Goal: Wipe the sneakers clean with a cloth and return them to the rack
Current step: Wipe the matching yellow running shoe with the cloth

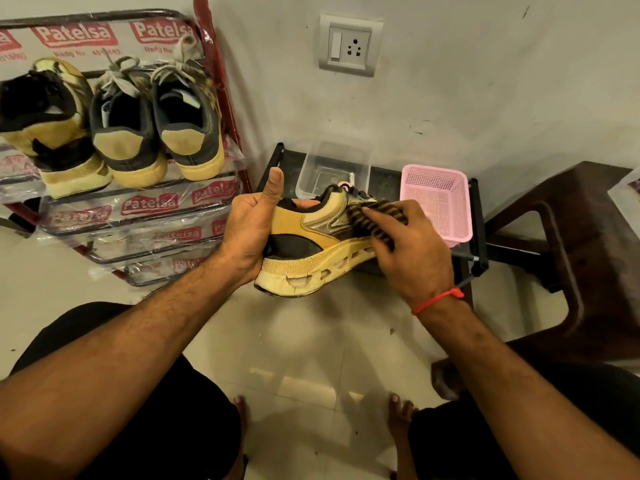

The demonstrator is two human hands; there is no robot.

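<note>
we see the shoe rack [221, 98] at upper left, a metal frame with plastic-wrapped shelves printed "patelsa". its top visible shelf carries three shoes, heels toward us: one yellow and black sneaker on the rack [52, 126] at left and a pair of dark lace-up shoes [156, 123] beside it. a dark brown chair [561, 244] stands at right. between rack and chair we find a low black stand [479, 223] against the wall, holding a pink mesh basket [436, 199] and, to its left, a clear plastic tub [332, 164]. a wall socket plate [348, 46] sits above the tub.

in front of the stand, above the tiled floor, we see the held sneaker [311, 244], yellow and black, lying on its side with the sole toward us. the left hand [249, 226] grips it at the heel, fingers curled round the collar, thumb upright. the right hand [412, 251] presses a dark striped cloth [374, 216] against the forefoot, fingers curled over the cloth. a red thread [438, 299] circles the right wrist.
</note>
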